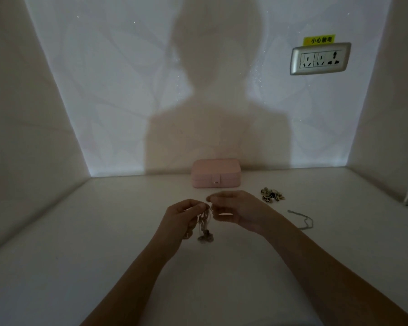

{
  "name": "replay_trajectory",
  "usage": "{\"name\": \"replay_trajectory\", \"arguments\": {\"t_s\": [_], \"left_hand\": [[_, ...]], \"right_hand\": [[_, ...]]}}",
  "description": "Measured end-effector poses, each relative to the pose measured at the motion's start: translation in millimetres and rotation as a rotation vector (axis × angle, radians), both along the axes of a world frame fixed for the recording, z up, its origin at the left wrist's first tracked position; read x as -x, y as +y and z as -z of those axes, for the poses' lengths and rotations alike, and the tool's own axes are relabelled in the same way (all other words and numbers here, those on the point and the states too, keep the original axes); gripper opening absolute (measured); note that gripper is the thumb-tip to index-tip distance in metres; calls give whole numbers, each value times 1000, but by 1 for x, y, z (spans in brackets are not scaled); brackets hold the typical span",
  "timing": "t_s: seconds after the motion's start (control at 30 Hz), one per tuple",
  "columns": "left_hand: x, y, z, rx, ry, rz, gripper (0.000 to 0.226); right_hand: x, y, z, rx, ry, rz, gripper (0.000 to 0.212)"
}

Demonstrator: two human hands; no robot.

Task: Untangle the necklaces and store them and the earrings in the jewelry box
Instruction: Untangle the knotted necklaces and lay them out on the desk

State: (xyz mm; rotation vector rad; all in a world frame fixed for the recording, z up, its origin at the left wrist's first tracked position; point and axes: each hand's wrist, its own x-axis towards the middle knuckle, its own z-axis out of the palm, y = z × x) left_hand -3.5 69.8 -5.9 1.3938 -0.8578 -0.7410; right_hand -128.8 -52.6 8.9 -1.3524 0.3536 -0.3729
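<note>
1. Fingers (193, 204) of the left hand (179, 217) pinch the top of the tangled necklaces (204, 225). The right hand (233, 210), its fingertips drawn together just beside them, appears to nip a strand at the same spot, though the strand itself is lost in the dim light.
2. Held between the two hands, the bunch dangles over the white surface (80, 243). Whether its lower clump of pendants touches the surface or hangs just clear cannot be told.
3. The bunch's long axis runs near vertical, with the gathered chains at the fingers above and the pendants pointing down.
4. Untangling looks to be the step in hand, with storage not begun. The pink jewelry box (216, 172) sits closed against the wall beyond the hands. The earrings (271, 195) lie heaped to its right, and a single loose chain (302, 220) lies apart on the surface beside the right forearm.
5. The next move likely calls for easing one strand sideways out of the bunch with a light, slow pull, since a sharp tug could tighten the knot. The box's front clasp must be opened before anything goes in.
</note>
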Motion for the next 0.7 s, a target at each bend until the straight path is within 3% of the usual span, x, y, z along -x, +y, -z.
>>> {"name": "replay_trajectory", "arguments": {"t_s": [0.13, 0.2, 0.47, 0.7], "left_hand": [[-2, 2, -1, -34, -71, -66, 15], [-2, 2, -2, -39, -79, -73, 17], [2, 1, -3, -59, -116, -71, 25], [6, 0, -6, -70, -167, -26, 29]], "right_hand": [[-2, 8, 3, 416, 123, 37, 11], [-3, 10, 4, 495, 117, 87, 6], [-7, 9, 6, 267, 24, 32, 8], [-11, 13, 4, 217, -117, 153, 9]]}}
